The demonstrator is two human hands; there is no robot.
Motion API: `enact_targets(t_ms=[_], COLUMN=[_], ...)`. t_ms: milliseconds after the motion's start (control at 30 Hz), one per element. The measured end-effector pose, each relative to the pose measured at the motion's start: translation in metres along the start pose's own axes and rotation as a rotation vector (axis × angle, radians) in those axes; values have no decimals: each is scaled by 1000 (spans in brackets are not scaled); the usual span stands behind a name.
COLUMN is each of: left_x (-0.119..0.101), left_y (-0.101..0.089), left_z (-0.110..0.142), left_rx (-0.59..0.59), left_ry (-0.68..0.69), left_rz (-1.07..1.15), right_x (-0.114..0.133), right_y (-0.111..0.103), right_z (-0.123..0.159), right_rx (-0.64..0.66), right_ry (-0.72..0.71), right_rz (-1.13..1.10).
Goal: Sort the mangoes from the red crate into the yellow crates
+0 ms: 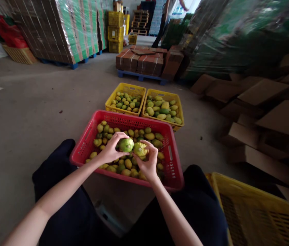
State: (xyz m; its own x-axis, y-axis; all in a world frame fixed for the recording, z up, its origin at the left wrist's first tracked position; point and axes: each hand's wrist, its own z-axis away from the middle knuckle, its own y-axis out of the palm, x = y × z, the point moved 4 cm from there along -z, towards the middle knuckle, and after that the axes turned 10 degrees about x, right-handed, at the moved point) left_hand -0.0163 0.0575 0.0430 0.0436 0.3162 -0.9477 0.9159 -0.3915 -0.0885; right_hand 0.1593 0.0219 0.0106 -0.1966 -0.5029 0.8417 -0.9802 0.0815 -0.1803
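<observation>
A red plastic crate (88, 145) full of green and yellow mangoes stands on the floor between my knees. Over it, my left hand (110, 150) grips a green mango (126, 145). Right beside it, my right hand (148, 164) holds a yellow-green mango (140, 149). The two fruits nearly touch above the pile. Both hands have fingers wrapped round their fruit.
Two yellow crates (126, 88) (165, 94) of mangoes sit just beyond the red one. Another yellow crate (257, 212) is at my right. Flat cardboard boxes (262, 102) lie at right; a pallet of brown cartons (140, 61) and wrapped stacks (64, 30) stand behind. A person (165, 17) stands far back.
</observation>
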Motion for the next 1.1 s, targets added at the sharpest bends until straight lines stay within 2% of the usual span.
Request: enact_targets(t_ms=[100, 233, 333, 433, 533, 600, 700, 867, 1000, 1100], left_x=[7, 29, 50, 64, 72, 76, 80, 74, 67, 66], left_y=[1, 12, 22, 29, 35, 37, 39, 35, 31, 31], left_z=[1, 5, 10, 16, 23, 27, 29, 19, 9, 7], left_rx=[52, 74, -9, -144, -229, -251, -258, -240, -303, -367], left_ry=[-82, -323, -584, -825, -976, -1010, -979, -748, -533, -480], left_rz=[144, 517, 736, 848, 914, 947, 990, 1120, 1278, 1398], right_x=[1, -4, -12, -21, -28, -33, -38, -36, -39, -47], right_y=[-1, 9, 23, 33, 35, 33, 32, 30, 32, 35], right_z=[-2, 0, 5, 11, 17, 20, 22, 9, 2, 5], right_rx=[45, 72, 26, -48, -148, -221, -268, -154, -74, -130], right_ry=[106, 404, 700, 997, 1214, 1287, 1283, 1056, 898, 854], right_rz=[-120, -467, -792, -1023, -1119, -1126, -1155, -1275, -1376, -1410])
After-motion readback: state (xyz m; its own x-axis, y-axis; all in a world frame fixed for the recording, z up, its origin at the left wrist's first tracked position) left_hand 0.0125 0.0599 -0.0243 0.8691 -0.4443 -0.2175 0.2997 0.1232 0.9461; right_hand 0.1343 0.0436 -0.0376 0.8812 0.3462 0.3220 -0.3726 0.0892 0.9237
